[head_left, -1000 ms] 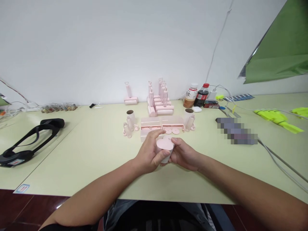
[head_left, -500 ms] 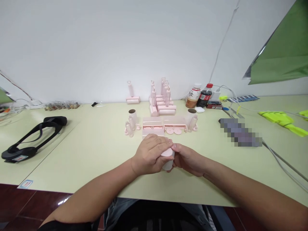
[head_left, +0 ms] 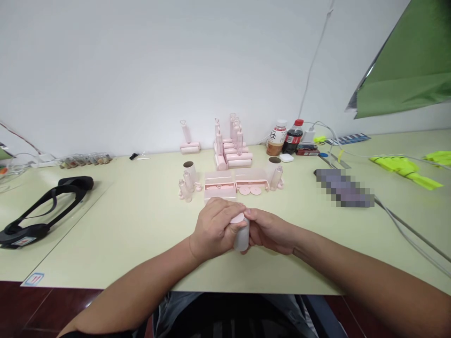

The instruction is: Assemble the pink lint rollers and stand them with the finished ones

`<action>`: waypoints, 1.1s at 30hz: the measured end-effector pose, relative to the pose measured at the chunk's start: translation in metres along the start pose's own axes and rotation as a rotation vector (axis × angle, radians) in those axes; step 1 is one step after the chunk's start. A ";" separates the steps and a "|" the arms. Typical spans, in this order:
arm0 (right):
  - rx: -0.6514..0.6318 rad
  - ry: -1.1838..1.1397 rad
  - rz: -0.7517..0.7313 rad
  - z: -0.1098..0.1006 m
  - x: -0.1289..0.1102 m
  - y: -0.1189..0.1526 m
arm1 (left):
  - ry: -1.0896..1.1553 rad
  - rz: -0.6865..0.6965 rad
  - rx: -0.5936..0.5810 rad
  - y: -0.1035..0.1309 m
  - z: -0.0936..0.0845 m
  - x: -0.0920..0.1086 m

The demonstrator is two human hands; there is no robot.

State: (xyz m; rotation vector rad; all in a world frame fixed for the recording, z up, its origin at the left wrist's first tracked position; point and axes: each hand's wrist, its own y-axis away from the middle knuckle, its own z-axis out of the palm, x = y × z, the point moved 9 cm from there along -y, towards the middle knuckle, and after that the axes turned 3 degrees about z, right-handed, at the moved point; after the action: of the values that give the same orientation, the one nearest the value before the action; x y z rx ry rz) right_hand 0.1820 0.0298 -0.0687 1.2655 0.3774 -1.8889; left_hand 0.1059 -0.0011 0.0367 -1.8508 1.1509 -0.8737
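My left hand (head_left: 216,228) is closed over a white paper roll (head_left: 241,238) and the pink round cap (head_left: 237,218) at its upper end. From the other side my right hand (head_left: 269,230) grips the same roll, thumb near the cap and fingers partly hidden behind. The roll stands nearly upright, just above or on the table; I cannot tell which. Beyond the hands lie two open pink cases (head_left: 220,180), two flat pink discs (head_left: 250,190), a white roll with a brown core (head_left: 189,169), another such roll (head_left: 274,164) and clear pink tubes (head_left: 276,178).
Behind, several lint rollers (head_left: 239,159) with heart-topped handles stand grouped, one lint roller (head_left: 190,148) apart. Two drink bottles (head_left: 293,136) are at the wall. A black headset strap (head_left: 49,206) lies left; a blurred flat object (head_left: 343,188) and cables (head_left: 412,234) lie right.
The view has shifted slightly, so the table's things sit a little further left. Both hands keep their hold on the roll and cap; more of the roll's white side shows.
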 end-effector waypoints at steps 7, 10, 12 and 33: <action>0.070 0.080 -0.101 -0.007 -0.007 -0.003 | 0.099 -0.117 -0.047 0.002 0.004 -0.014; 0.097 0.189 -0.135 -0.012 -0.011 -0.004 | 0.183 -0.243 -0.092 0.006 0.008 -0.028; 0.079 0.294 -0.162 -0.011 -0.014 -0.003 | 0.244 -0.277 -0.129 0.009 0.012 -0.033; 0.016 0.595 -0.309 0.000 -0.027 0.002 | 0.394 -0.366 -0.182 0.016 0.021 -0.041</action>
State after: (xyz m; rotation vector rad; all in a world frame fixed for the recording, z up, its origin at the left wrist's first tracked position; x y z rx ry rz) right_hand 0.1881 0.0409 -0.0443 1.8591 0.9114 -1.7220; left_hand 0.1026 0.0372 0.0071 -2.1403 1.1702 -1.4322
